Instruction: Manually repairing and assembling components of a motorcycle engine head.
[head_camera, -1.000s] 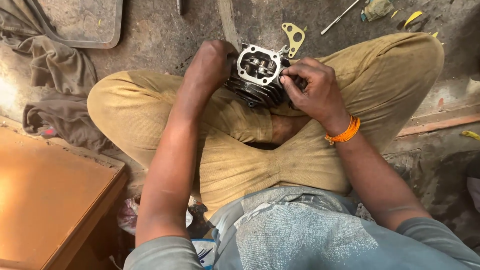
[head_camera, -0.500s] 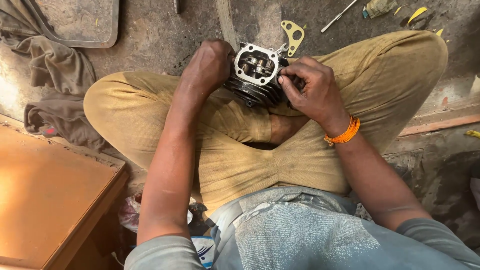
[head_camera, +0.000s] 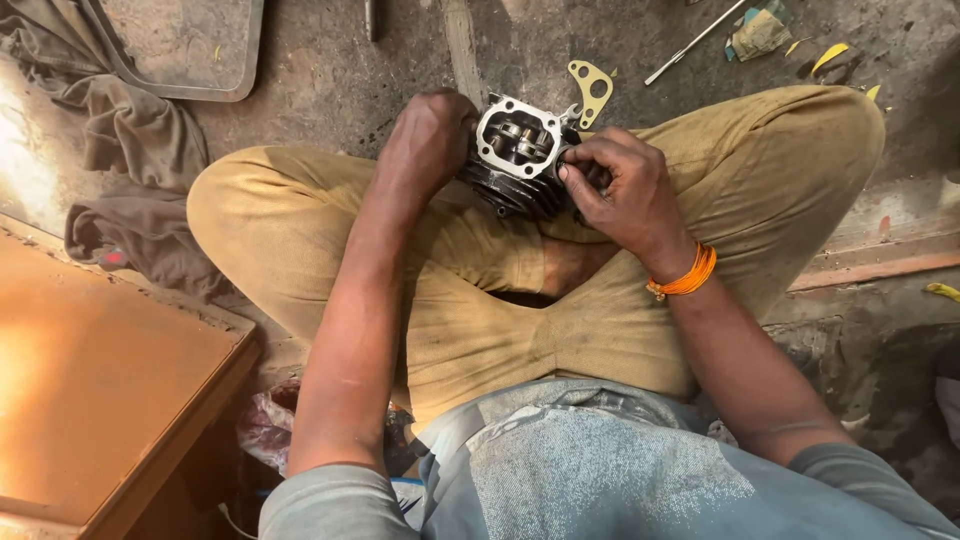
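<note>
I take the finned engine cylinder head (head_camera: 517, 155) as my landmark; it sits over the crossed legs in tan trousers (head_camera: 470, 300), gasket face tilted up toward the camera, its pale square flange framing the valve parts inside. Far to its left and lower, an orange-brown wooden box (head_camera: 100, 400) fills the corner, and above that a grey rag (head_camera: 130, 180) lies crumpled on the dirt floor. Up and left of the head I see a shallow metal tray (head_camera: 180, 50) with rounded corners. Just below and left of the head, near the knee, a scrap of pinkish plastic wrapping (head_camera: 265, 425) shows beside the box; I cannot make out any label on it. My left hand (head_camera: 428, 140) is clenched around the head's left side, fingers wrapped behind it out of view. My right hand (head_camera: 620, 185) presses against the head's right edge, fingertips (head_camera: 570, 170) pinched at the flange rim, an orange band (head_camera: 685, 275) on the wrist. Just above and right of the head lies a yellowish flat gasket (head_camera: 590, 88) with holes. Farther right, a thin metal rod (head_camera: 695, 42), a crumpled greenish paper packet (head_camera: 760, 32) and yellow scraps (head_camera: 830, 55) rest on the ground.
</note>
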